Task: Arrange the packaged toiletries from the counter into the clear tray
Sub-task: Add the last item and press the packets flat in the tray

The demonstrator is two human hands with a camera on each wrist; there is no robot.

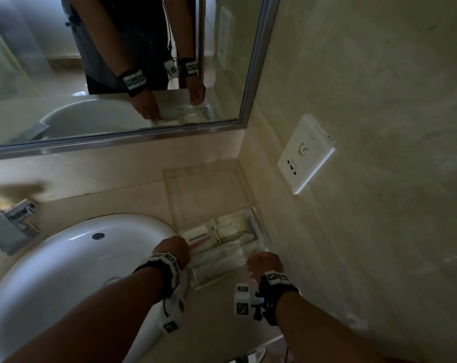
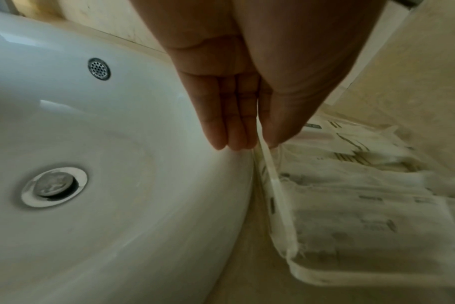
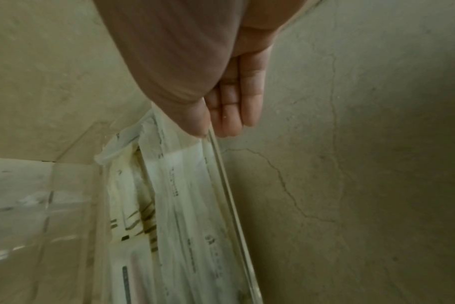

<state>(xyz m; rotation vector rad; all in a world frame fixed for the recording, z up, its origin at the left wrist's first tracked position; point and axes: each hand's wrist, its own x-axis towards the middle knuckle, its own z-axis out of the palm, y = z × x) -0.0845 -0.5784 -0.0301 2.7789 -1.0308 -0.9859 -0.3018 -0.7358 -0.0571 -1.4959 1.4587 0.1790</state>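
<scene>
The clear tray [image 1: 260, 227] sits on the counter in the corner, its open lid [image 1: 206, 189] leaning back against the wall. Several white packaged toiletries [image 1: 222, 255] lie inside, one showing a pink toothbrush. My left hand [image 1: 173, 248] pinches the tray's left wall [image 2: 275, 195], with the thumb inside and the fingers [image 2: 234, 127] outside. My right hand [image 1: 264, 263] pinches the right wall [image 3: 231, 195] the same way, its thumb over the packets [image 3: 185, 205]. No packet shows on the counter outside the tray.
A white sink basin [image 1: 73, 265] touches the tray's left side, with a chrome faucet [image 1: 10, 226] at the far left. The beige side wall, with a white socket plate [image 1: 304, 155], stands close on the tray's right. A mirror [image 1: 117, 61] hangs above.
</scene>
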